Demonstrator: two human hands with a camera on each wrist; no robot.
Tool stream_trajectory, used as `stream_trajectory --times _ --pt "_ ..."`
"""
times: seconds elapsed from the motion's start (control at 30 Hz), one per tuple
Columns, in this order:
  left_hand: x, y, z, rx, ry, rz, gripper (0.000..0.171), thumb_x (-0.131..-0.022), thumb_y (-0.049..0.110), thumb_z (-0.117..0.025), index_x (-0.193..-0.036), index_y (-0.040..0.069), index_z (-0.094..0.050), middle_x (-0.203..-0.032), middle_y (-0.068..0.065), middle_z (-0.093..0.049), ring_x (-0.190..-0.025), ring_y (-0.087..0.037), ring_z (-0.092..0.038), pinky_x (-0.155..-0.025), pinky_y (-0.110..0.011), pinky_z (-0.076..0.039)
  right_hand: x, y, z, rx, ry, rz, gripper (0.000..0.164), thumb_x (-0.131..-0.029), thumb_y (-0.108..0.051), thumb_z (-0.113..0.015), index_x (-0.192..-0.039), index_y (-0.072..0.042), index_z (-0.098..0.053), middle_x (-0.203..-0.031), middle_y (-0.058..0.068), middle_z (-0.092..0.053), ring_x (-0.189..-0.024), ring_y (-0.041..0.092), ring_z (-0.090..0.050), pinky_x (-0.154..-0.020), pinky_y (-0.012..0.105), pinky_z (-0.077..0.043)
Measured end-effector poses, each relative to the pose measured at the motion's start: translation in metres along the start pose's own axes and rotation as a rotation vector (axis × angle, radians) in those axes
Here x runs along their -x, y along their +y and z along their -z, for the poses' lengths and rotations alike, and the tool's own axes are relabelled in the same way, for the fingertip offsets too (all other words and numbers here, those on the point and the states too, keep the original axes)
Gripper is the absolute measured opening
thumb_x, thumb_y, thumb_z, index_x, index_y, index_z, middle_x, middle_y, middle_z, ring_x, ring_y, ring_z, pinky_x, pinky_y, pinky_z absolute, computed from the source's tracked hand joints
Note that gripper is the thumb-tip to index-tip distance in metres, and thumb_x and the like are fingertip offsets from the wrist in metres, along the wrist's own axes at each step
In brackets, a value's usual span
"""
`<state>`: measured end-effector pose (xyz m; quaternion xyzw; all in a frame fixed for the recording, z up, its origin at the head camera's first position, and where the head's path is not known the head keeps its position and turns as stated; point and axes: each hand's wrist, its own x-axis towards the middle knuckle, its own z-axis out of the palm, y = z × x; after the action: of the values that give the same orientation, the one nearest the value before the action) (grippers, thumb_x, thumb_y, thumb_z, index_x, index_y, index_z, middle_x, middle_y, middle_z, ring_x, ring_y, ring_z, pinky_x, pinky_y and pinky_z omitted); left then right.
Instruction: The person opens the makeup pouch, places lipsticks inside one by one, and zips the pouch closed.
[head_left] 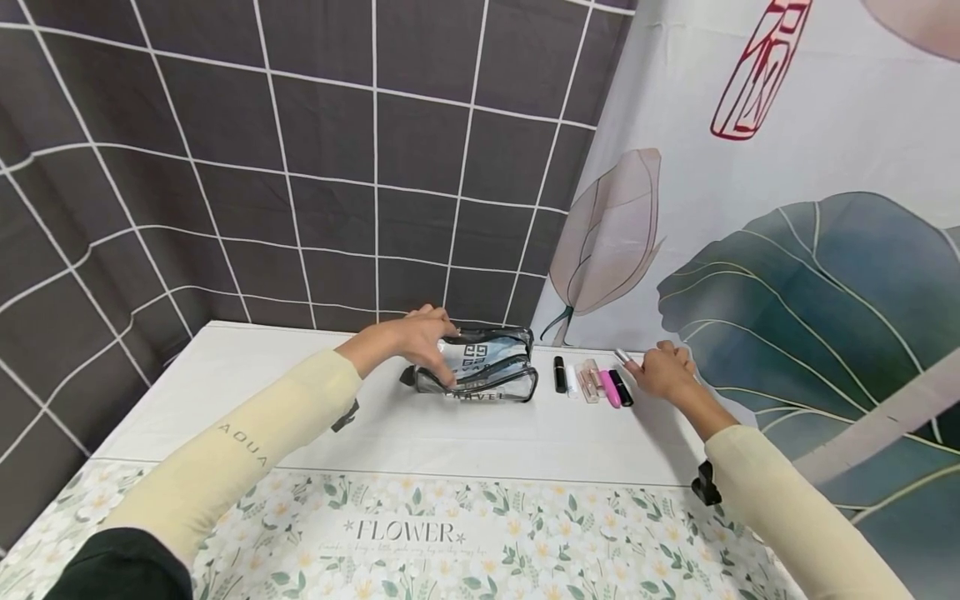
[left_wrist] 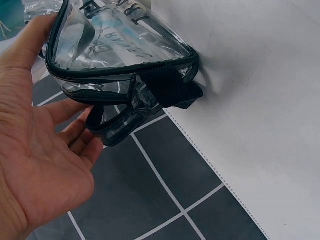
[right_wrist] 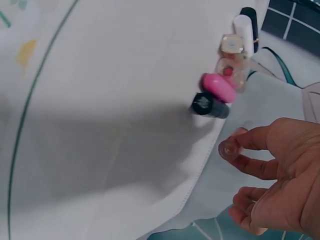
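My left hand (head_left: 420,337) holds the left end of a clear zip pouch (head_left: 480,360) with black trim and dark lettering. In the left wrist view the thumb lies on one side of the pouch and the fingers reach round the other. Between thumb and fingers, my right hand (head_left: 666,371) pinches a small pinkish tube (right_wrist: 230,148), perhaps a lip gloss, raised near the right end of a row of cosmetics. That row has a black tube (head_left: 560,375), a white tube (head_left: 572,382), clear pinkish tubes (head_left: 589,383), a bright pink tube (head_left: 611,389) and another black tube (head_left: 622,388).
The pouch and cosmetics lie on a white surface (head_left: 300,433), with a floral mat (head_left: 420,517) printed FLOWER along its front. Behind hangs a dark cloth (head_left: 322,125) with white grid lines. A leaf-printed white cloth (head_left: 675,108) hangs at the right.
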<state>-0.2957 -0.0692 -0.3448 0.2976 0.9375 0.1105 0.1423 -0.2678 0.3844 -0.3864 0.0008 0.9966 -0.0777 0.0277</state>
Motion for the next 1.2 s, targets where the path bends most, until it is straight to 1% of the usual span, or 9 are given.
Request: stream_trajectory --times 0.1,0.2,0.4,0.43,0.53,0.67,0.73,0.97,1.2 --pt "0.001 0.000 0.000 -0.002 0.000 -0.003 0.104 -0.083 0.056 -0.091 -0.166 0.006 -0.055 -0.165 -0.017 -0.051 -0.139 -0.031 -0.044 -0.123 -0.050 -0.043 -0.001 -0.003 0.005 -0.008 0.013 0.034 0.053 -0.117 -0.030 -0.055 -0.076 0.002 -0.066 -0.147 0.052 -0.047 -0.134 0.068 -0.036 -0.104 0.075 -0.037" --pt "0.001 0.001 0.001 0.000 0.000 0.001 0.104 -0.083 0.056 -0.091 -0.166 0.006 -0.055 -0.165 -0.016 -0.050 -0.139 -0.031 -0.044 -0.124 -0.050 -0.043 -0.004 -0.008 0.011 -0.009 0.037 0.074 0.052 -0.118 -0.029 -0.056 -0.078 0.002 -0.069 -0.160 0.053 -0.040 -0.145 0.072 -0.031 -0.109 0.080 -0.034" --pt "0.002 0.000 0.001 -0.002 -0.006 0.017 0.103 -0.085 0.056 -0.091 -0.167 0.007 -0.054 -0.165 -0.016 -0.050 -0.139 -0.030 -0.044 -0.123 -0.051 -0.044 -0.006 -0.022 0.023 -0.030 0.073 0.132 0.046 -0.118 -0.028 -0.059 -0.090 0.005 -0.075 -0.162 0.050 -0.043 -0.154 0.071 -0.026 -0.111 0.082 -0.032" --pt "0.002 0.000 0.001 -0.003 -0.006 0.017 0.103 -0.085 0.056 -0.091 -0.167 0.007 -0.054 -0.165 -0.016 -0.050 -0.139 -0.030 -0.044 -0.123 -0.051 -0.044 -0.006 -0.025 0.024 -0.030 0.080 0.141 0.045 -0.118 -0.029 -0.059 -0.092 0.005 -0.076 -0.161 0.049 -0.045 -0.154 0.070 -0.026 -0.112 0.082 -0.032" --pt "0.002 0.000 0.000 -0.006 -0.006 0.012 0.103 -0.085 0.056 -0.090 -0.167 0.007 -0.054 -0.165 -0.016 -0.050 -0.137 -0.030 -0.044 -0.122 -0.051 -0.044 -0.006 -0.033 0.028 -0.040 0.093 0.165 0.045 -0.118 -0.031 -0.059 -0.096 0.004 -0.077 -0.164 0.048 -0.043 -0.156 0.069 -0.023 -0.112 0.081 -0.031" --pt "0.002 0.001 0.000 -0.004 -0.005 0.004 0.103 -0.084 0.056 -0.090 -0.167 0.006 -0.054 -0.165 -0.017 -0.050 -0.137 -0.030 -0.044 -0.121 -0.051 -0.044 -0.004 -0.045 0.031 -0.047 0.113 0.189 0.046 -0.118 -0.034 -0.060 -0.103 0.006 -0.078 -0.169 0.047 -0.036 -0.156 0.069 -0.023 -0.112 0.079 -0.030" --pt "0.002 0.001 0.000 -0.001 -0.005 0.003 0.103 -0.084 0.056 -0.090 -0.167 0.006 -0.054 -0.165 -0.017 -0.050 -0.137 -0.031 -0.044 -0.122 -0.051 -0.044 -0.003 -0.051 0.032 -0.042 0.131 0.205 0.046 -0.118 -0.034 -0.061 -0.106 0.007 -0.078 -0.170 0.046 -0.034 -0.155 0.069 -0.025 -0.111 0.079 -0.031" --pt "0.001 0.000 0.000 -0.004 -0.007 0.008 0.102 -0.085 0.056 -0.090 -0.167 0.006 -0.055 -0.166 -0.017 -0.050 -0.139 -0.031 -0.044 -0.123 -0.052 -0.044 -0.001 -0.074 0.030 -0.055 0.169 0.266 0.046 -0.118 -0.034 -0.060 -0.114 0.008 -0.078 -0.174 0.042 -0.033 -0.153 0.067 -0.028 -0.116 0.080 -0.028" --pt "0.001 0.001 0.001 -0.002 -0.005 0.008 0.103 -0.084 0.056 -0.091 -0.167 0.006 -0.054 -0.167 -0.018 -0.050 -0.140 -0.032 -0.044 -0.124 -0.051 -0.043 0.003 -0.096 0.028 -0.059 0.194 0.292 0.044 -0.118 -0.037 -0.060 -0.111 0.003 -0.079 -0.176 0.037 -0.034 -0.155 0.063 -0.029 -0.117 0.078 -0.027"
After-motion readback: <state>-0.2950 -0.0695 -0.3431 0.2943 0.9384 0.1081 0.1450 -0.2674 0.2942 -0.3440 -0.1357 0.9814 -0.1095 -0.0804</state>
